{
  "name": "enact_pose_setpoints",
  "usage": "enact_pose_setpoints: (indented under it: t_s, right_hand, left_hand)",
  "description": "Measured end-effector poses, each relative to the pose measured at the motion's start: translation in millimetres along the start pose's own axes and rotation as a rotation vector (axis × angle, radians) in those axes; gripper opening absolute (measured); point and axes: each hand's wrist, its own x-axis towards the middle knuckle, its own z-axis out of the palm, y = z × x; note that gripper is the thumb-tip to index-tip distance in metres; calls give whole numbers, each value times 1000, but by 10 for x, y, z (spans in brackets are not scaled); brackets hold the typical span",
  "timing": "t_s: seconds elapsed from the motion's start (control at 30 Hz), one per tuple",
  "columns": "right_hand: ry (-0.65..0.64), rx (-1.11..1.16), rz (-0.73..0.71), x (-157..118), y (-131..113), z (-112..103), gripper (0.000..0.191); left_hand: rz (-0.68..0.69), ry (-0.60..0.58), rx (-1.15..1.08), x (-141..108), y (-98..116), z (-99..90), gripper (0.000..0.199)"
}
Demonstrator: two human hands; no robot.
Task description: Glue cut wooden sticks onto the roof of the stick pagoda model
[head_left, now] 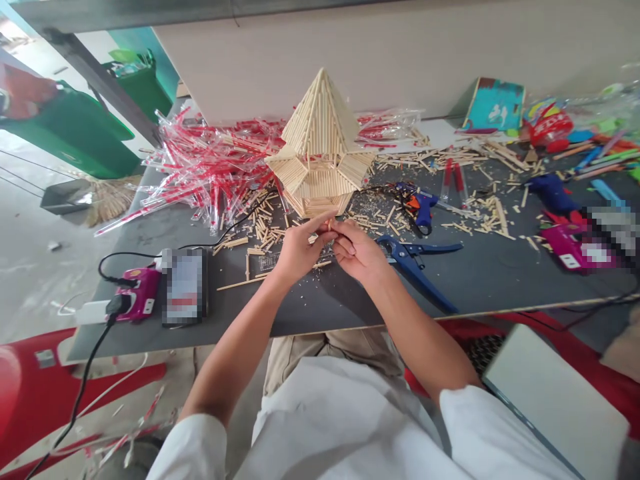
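Note:
My left hand (299,250) and my right hand (359,248) meet above the dark table. Their fingertips pinch together around something too small to make out. Just behind them stands a pavilion-like model (323,120) of pale wooden sticks, with a pointed roof and flared lower eaves. A blue-handled cutter (417,267) lies close to the right of my right hand. Near my left hand, a long thin stick (243,284) and several short cut pieces (257,230) lie on the tabletop.
Red-and-clear plastic wrappers (215,160) heap up at the back left. A blue glue gun (423,210) rests right of the model, and another (553,192) farther right. A phone (185,287) and a magenta power strip (137,293) sit front left; a second magenta strip (577,247) is at right.

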Motion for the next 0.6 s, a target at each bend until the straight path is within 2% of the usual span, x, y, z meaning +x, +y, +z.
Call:
enact_pose_setpoints:
  t_s: [0.1,0.27,0.43,0.6]
  right_hand:
    - [-16,3,11,1,21,-45,68]
    - [-37,-19,10,-9,29,-83,68]
    - [-43,7,25,-4,69,-120,66]
    - [32,52,85,10,107,-109,50]
  left_hand:
    - [50,-17,32,-2,-13,-47,42]
    - [177,69,192,-29,-44,-66,40]
    - [315,130,260,-41,-99,-51,28]
    - [359,138,288,-51,-174,-23,27]
